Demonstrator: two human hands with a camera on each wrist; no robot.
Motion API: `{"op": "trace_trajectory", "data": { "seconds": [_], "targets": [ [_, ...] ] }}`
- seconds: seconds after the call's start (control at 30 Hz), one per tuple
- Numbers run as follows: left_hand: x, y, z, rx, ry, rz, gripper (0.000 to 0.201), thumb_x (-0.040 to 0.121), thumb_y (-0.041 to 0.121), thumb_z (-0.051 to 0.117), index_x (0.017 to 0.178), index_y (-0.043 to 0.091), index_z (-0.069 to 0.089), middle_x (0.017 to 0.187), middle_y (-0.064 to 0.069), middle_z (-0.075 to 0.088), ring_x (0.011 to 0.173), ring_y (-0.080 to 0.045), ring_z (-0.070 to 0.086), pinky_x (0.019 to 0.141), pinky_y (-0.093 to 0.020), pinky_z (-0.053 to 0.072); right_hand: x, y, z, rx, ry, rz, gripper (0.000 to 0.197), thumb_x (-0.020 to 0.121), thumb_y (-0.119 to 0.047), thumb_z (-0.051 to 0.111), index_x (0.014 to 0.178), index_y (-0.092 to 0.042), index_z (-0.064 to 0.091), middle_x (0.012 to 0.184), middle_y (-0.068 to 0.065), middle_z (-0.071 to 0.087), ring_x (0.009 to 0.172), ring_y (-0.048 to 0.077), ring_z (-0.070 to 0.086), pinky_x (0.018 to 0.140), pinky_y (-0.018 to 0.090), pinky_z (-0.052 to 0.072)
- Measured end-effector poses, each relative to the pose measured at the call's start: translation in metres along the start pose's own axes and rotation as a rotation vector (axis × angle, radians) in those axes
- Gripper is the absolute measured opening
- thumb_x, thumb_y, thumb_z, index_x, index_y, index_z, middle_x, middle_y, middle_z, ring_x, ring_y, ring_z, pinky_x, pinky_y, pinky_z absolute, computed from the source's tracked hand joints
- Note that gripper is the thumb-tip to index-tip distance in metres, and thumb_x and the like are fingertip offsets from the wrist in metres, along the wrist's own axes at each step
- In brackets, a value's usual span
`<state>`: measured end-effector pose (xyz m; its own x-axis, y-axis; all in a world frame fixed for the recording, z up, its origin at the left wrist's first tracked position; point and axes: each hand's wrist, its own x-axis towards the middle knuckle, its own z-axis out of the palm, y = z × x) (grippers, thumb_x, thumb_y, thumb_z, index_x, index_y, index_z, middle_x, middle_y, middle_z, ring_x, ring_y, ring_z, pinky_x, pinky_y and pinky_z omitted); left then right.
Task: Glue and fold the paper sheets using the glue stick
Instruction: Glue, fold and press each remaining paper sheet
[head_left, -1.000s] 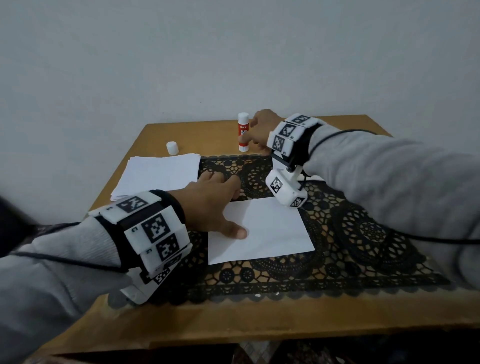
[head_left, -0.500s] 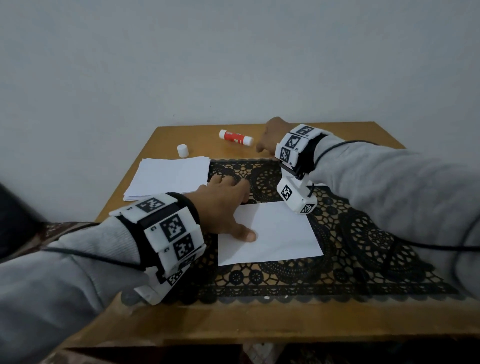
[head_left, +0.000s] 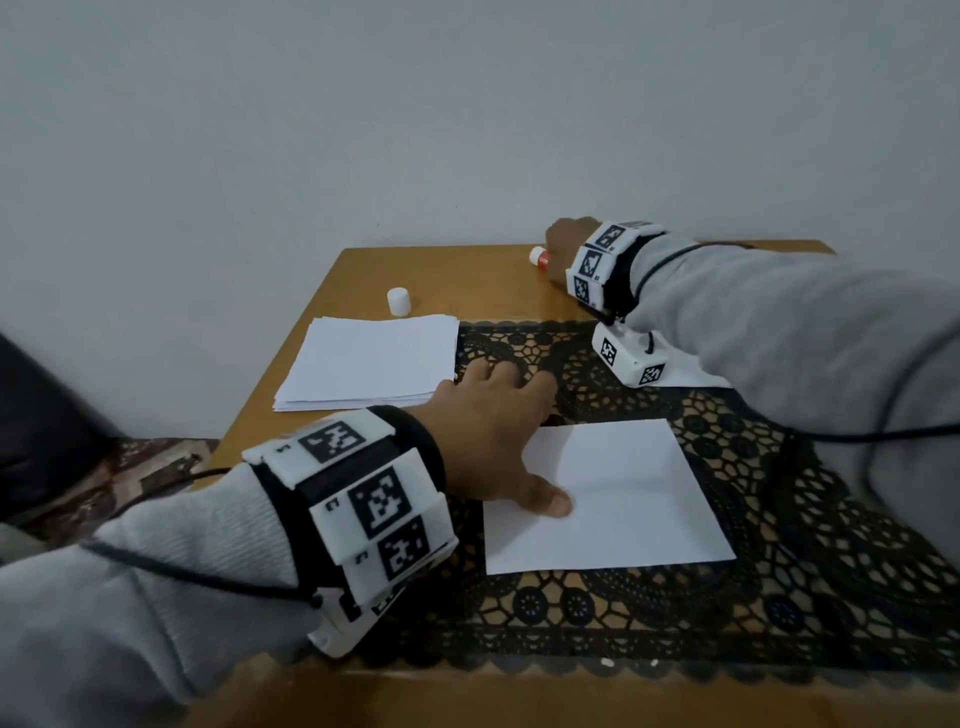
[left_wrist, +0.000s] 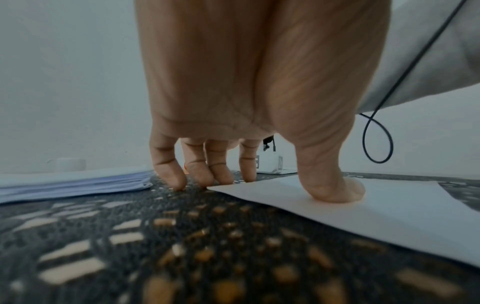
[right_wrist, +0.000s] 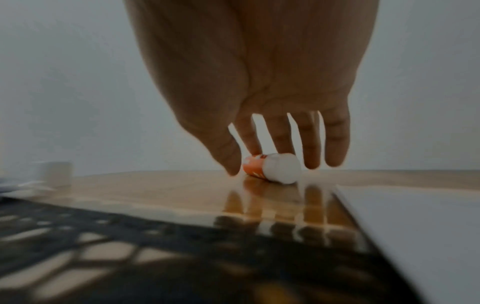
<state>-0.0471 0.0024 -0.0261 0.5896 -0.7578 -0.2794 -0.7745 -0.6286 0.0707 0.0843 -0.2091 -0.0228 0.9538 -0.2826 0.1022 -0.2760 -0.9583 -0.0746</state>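
Note:
A white paper sheet (head_left: 623, 499) lies on the black lace mat (head_left: 779, 519). My left hand (head_left: 493, 431) holds it down: the thumb (left_wrist: 335, 191) presses on the sheet's left part, and the other fingers (left_wrist: 171, 176) stand on the mat just past its corner. The red and white glue stick (head_left: 539, 258) lies uncapped on its side at the far edge of the wooden table (head_left: 467, 280). My right hand (head_left: 563, 239) reaches over it. In the right wrist view the thumb (right_wrist: 228, 162) is left of the glue stick (right_wrist: 272, 170) and the nearly straight fingers (right_wrist: 310, 152) are behind it.
A stack of white sheets (head_left: 369, 364) lies at the back left, with the white glue cap (head_left: 398, 301) standing just beyond it. Another white sheet (head_left: 696, 379) lies under my right wrist. The wall rises directly behind the table.
The glue stick went from standing upright to lying on its side. My right hand followed and now reaches over it. My left hand still presses the sheet.

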Motion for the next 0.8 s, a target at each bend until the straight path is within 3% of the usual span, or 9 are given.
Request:
{"op": "trace_trajectory", "data": {
  "seconds": [0.03,0.1,0.13,0.2,0.33,0.47,0.6,0.73,0.8],
  "targets": [
    [0.0,-0.001,-0.001,-0.003,-0.001,0.003,0.082,0.066,0.07,0.068,0.126,0.027,0.032,0.123,-0.001,0.04,0.115,-0.022,0.034,0.094,-0.043,0.04,-0.002,-0.001,-0.003,-0.007,-0.01,0.014,0.022,0.089,-0.024,0.063,0.097,-0.004,0.062,0.091,0.011,0.06,0.077,0.027,0.052,0.074,0.033,0.044],
    [0.0,-0.001,-0.002,-0.004,-0.012,0.006,0.082,0.066,0.069,0.068,0.126,0.026,0.031,0.123,-0.001,0.04,0.115,-0.023,0.034,0.095,-0.044,0.04,0.003,0.001,-0.003,-0.015,0.006,0.023,0.038,0.087,-0.039,0.066,0.071,-0.008,0.052,0.065,0.004,0.054,0.055,0.022,0.05,0.058,0.029,0.046],
    [0.0,-0.001,-0.002,-0.004,-0.016,0.007,0.082,0.067,0.069,0.068,0.126,0.026,0.031,0.123,-0.001,0.04,0.115,-0.023,0.034,0.096,-0.044,0.04,0.004,-0.001,-0.004,-0.03,0.009,0.0,0.045,0.088,-0.046,0.063,0.067,-0.01,0.046,0.06,0.003,0.05,0.05,0.019,0.047,0.05,0.025,0.039],
    [-0.001,0.001,-0.002,0.003,-0.01,0.008,0.082,0.067,0.069,0.068,0.127,0.025,0.031,0.123,-0.002,0.04,0.115,-0.023,0.034,0.096,-0.045,0.04,-0.002,-0.006,-0.008,-0.022,0.01,-0.017,0.047,0.09,-0.048,0.059,0.064,-0.012,0.042,0.057,0.002,0.047,0.047,0.017,0.043,0.047,0.023,0.032],
    [-0.004,0.004,-0.001,0.003,-0.002,-0.009,0.082,0.068,0.067,0.069,0.128,0.025,0.032,0.125,-0.003,0.039,0.117,-0.024,0.032,0.097,-0.044,0.04,-0.013,-0.008,-0.012,-0.032,-0.048,-0.021,0.04,0.09,-0.029,0.061,0.062,-0.01,0.039,0.056,0.002,0.042,0.048,0.016,0.039,0.047,0.024,0.029],
    [-0.006,0.005,-0.002,-0.012,-0.002,-0.021,0.08,0.068,0.065,0.069,0.127,0.024,0.033,0.126,-0.004,0.039,0.119,-0.025,0.032,0.097,-0.043,0.039,-0.028,-0.008,-0.022,0.005,0.0,-0.022,0.043,0.09,-0.036,0.062,0.063,-0.01,0.04,0.057,0.002,0.043,0.048,0.016,0.04,0.047,0.023,0.029],
    [-0.007,0.006,-0.003,-0.028,-0.01,-0.043,0.08,0.069,0.064,0.07,0.128,0.025,0.033,0.128,-0.004,0.039,0.12,-0.025,0.031,0.099,-0.045,0.038,-0.045,-0.004,-0.04,0.08,-0.003,-0.005,0.036,0.087,-0.036,0.065,0.071,-0.007,0.051,0.062,0.004,0.049,0.064,0.023,0.051,0.057,0.026,0.038],
    [-0.009,0.009,-0.003,-0.046,-0.013,-0.075,0.078,0.07,0.062,0.071,0.128,0.025,0.034,0.129,-0.004,0.038,0.122,-0.025,0.03,0.101,-0.047,0.038,-0.069,0.007,-0.054,0.117,-0.022,-0.058,0.032,0.085,-0.029,0.066,0.1,-0.001,0.067,0.094,0.011,0.067,0.077,0.024,0.057,0.069,0.031,0.045],
    [-0.011,0.011,-0.004,-0.049,-0.018,-0.093,0.077,0.07,0.061,0.071,0.127,0.025,0.034,0.13,-0.004,0.038,0.123,-0.026,0.03,0.101,-0.047,0.038,-0.083,0.013,-0.061,0.151,-0.025,-0.08,0.03,0.086,-0.024,0.065,0.108,-0.004,0.065,0.1,0.009,0.066,0.077,0.021,0.056,0.065,0.028,0.043]
  ]
}}
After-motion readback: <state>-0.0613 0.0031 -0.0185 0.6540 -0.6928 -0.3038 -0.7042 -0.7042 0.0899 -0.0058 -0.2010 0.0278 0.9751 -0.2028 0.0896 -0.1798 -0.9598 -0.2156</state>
